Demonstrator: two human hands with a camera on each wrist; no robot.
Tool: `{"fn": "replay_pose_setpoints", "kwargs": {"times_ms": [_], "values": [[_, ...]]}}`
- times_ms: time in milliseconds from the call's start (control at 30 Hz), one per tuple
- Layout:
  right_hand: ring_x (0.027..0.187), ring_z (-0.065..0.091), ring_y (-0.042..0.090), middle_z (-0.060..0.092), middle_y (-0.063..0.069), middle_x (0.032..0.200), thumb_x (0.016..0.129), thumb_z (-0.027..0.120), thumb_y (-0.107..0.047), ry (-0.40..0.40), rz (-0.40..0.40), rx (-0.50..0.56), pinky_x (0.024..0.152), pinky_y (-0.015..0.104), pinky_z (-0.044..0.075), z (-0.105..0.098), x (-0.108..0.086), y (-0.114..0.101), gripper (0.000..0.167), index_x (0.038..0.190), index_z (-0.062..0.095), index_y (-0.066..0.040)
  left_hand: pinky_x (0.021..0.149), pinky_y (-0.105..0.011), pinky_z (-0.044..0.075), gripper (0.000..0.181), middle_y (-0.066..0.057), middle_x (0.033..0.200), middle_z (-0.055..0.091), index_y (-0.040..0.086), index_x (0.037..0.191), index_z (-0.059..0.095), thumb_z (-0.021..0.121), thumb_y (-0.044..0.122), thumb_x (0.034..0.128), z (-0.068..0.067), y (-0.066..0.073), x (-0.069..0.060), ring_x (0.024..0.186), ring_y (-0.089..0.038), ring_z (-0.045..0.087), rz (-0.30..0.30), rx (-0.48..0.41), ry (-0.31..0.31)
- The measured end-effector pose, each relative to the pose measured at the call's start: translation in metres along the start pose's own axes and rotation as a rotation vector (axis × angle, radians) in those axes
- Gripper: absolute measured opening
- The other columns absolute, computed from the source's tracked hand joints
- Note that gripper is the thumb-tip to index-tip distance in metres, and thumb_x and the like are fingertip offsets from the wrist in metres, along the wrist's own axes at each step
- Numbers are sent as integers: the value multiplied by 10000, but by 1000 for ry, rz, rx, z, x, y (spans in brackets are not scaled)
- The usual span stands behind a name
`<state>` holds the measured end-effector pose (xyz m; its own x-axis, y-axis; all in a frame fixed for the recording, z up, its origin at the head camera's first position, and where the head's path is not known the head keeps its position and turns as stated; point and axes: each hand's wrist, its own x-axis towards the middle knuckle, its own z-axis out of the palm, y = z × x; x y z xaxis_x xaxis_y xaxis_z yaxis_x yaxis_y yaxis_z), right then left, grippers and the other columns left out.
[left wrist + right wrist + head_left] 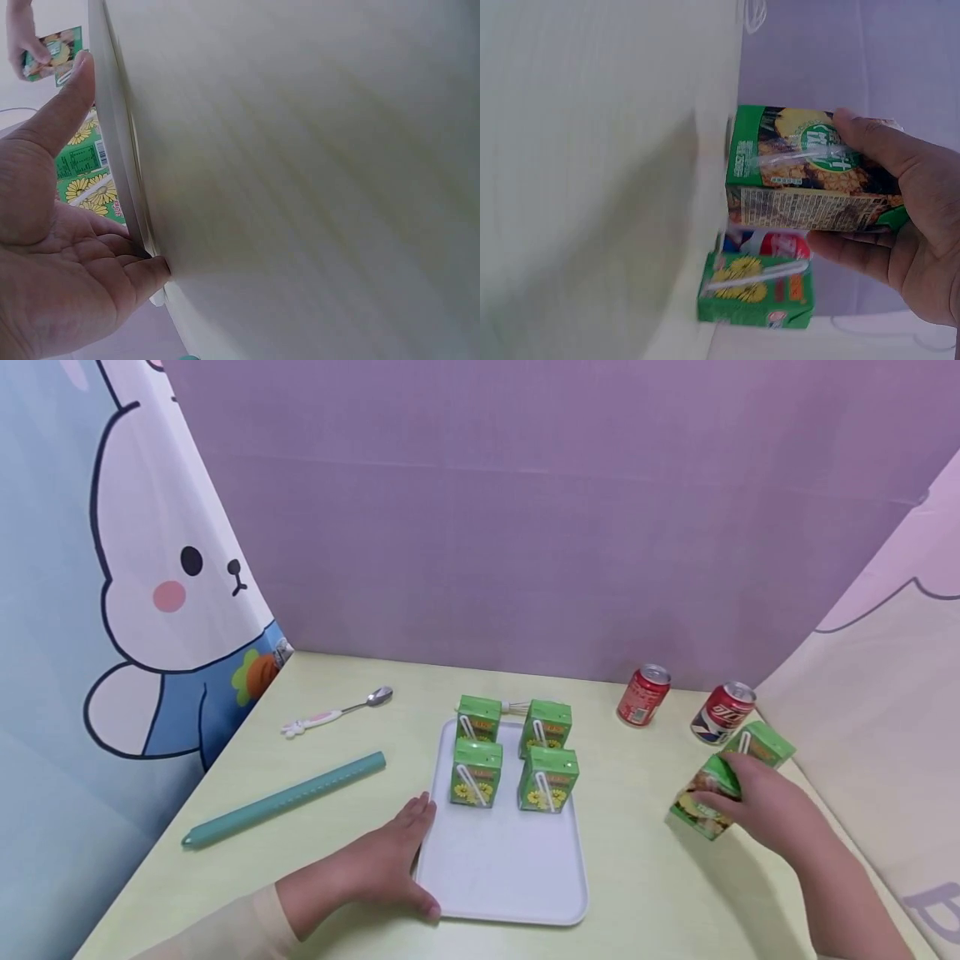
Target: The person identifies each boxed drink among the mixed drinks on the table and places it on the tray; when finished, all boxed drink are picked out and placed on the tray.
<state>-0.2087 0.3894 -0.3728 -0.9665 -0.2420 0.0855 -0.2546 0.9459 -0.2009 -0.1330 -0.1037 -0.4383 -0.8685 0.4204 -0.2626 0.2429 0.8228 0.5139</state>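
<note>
My right hand (776, 810) grips a green juice box (802, 165) with pineapple pictures, thumb on one side and fingers on the other. The box is tilted over the right part of the table. Just behind it stands another green drink box (757, 291) with yellow flowers and a straw. My left hand (386, 860) touches the left edge of a white tray (502, 868), thumb and fingers spread apart along the rim. Several green flower-printed drink boxes (476, 774) stand in two columns on the tray's far half.
Two red cans (643, 695) stand at the back right. A whisk (514, 707) lies partly hidden behind the boxes. To the left are a spoon with a white and pink handle (322, 718) and a teal stick (285, 800). A purple cloth wall (525, 527) borders the back.
</note>
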Motion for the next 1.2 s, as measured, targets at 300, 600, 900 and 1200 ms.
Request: {"fn": "replay_pose_setpoints", "kwargs": {"times_ms": [300, 600, 900, 1200], "values": [[697, 462, 144, 513, -43, 775, 811, 700, -604, 43, -108, 11, 580, 290, 364, -1, 1, -63, 546, 1080, 592, -141, 1177, -539, 249, 1383, -197, 1637, 98, -15, 1551, 174, 814, 702, 556, 1, 0, 0, 1512, -359, 111, 4, -9, 5], [768, 505, 72, 600, -79, 947, 770, 783, -518, 48, -249, 0, 655, 290, 478, 11, -2, -127, 574, 1193, 602, -175, 1175, -537, 256, 1381, -199, 1637, 102, -20, 1549, 180, 812, 706, 558, 1, 0, 0, 1510, -361, 117, 6, 0, 7], [942, 615, 96, 652, -21, 1097, 763, 759, -564, 2, -416, -11, 816, 346, 566, 37, 1, -188, 662, 1273, 587, -179, 1178, -534, 252, 1396, -176, 1643, 99, 3, 1557, 175, 805, 721, 539, 0, 1, -1, 1514, -346, 111, -14, -5, 1], [992, 610, 114, 648, -15, 1136, 819, 654, -626, -93, -532, -50, 810, 343, 564, 59, 13, -236, 700, 1340, 553, -169, 1169, -532, 272, 1385, -178, 1642, 104, 3, 1556, 181, 803, 718, 546, 0, 2, -1, 1513, -346, 118, -7, -3, 2]]}}
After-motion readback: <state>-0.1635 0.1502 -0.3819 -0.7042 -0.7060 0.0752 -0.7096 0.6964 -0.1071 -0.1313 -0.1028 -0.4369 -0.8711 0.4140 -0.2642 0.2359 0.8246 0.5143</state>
